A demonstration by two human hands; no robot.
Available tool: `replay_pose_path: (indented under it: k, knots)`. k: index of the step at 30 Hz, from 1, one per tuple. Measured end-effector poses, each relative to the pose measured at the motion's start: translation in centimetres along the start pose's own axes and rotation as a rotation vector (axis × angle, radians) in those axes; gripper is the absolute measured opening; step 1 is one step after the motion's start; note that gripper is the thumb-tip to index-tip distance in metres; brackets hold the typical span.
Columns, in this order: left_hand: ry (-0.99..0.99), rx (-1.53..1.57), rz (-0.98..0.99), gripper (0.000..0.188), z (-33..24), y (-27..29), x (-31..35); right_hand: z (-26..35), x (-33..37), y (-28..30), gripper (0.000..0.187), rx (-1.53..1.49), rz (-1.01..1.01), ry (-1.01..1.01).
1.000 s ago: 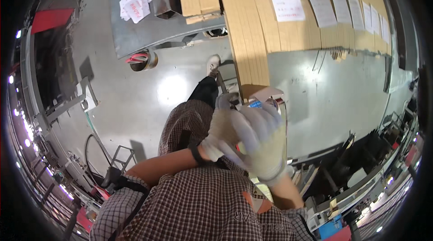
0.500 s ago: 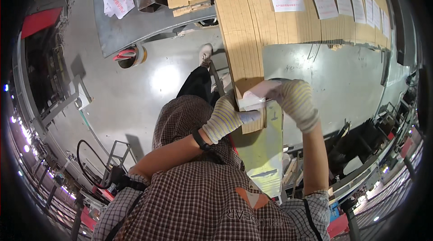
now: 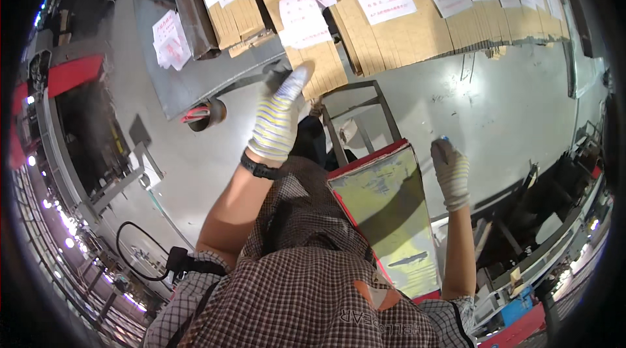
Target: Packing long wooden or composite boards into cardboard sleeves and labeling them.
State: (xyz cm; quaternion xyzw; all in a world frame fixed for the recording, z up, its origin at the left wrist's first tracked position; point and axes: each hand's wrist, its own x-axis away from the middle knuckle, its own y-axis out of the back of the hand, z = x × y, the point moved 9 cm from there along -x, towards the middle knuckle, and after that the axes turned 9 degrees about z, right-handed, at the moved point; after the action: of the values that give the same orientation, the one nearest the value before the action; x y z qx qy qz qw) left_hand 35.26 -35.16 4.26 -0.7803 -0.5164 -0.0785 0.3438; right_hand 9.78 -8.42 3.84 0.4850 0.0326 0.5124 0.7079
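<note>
Both my hands wear yellow-and-grey striped work gloves with dark fingertips. My left hand [image 3: 277, 116] is closed on the near end of a bundle of tan cardboard strips [image 3: 323, 74]; its thumb lies on top and its other fingers are hidden. A white paper label [image 3: 304, 21] with red print rests on that bundle, its far edge curled. Away to the right, my right hand [image 3: 451, 175] is held closed above the floor. A tiny blue bit shows at its fingertips, but what it is I cannot make out.
Labelled tan stacks [image 3: 417, 29] line the far right, and another bundle [image 3: 228, 15] lies left. Loose labels [image 3: 171, 42] rest on a grey metal table [image 3: 153, 87]. Before me stands a worn yellow-green bench [image 3: 391, 217] with red edges, near a metal frame [image 3: 355, 110]. A round container [image 3: 207, 115] sits left.
The bundle has moved off the bench, forward and left, with my left hand on its near end. My right hand has left the bundle and drawn right. The bench top is now uncovered.
</note>
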Motion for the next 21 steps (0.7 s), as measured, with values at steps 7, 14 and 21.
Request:
replay_pose_path:
  k: [7, 14, 21]
  knots:
    - [0.078, -0.046, 0.135, 0.051, 3.4, 0.4, 2.7, 4.0, 1.9, 2.7, 0.011, -0.023, -0.069, 0.100]
    - [0.125, -0.098, 0.204, 0.076, 4.4, -0.6, 8.1, 18.4, -1.0, 10.1, 0.037, 0.337, -0.352, 0.571]
    - [0.171, -0.021, 0.144, 0.055, 4.8, 2.4, 7.8, 25.6, -11.0, 12.1, 0.052, 0.617, -0.480, 0.714]
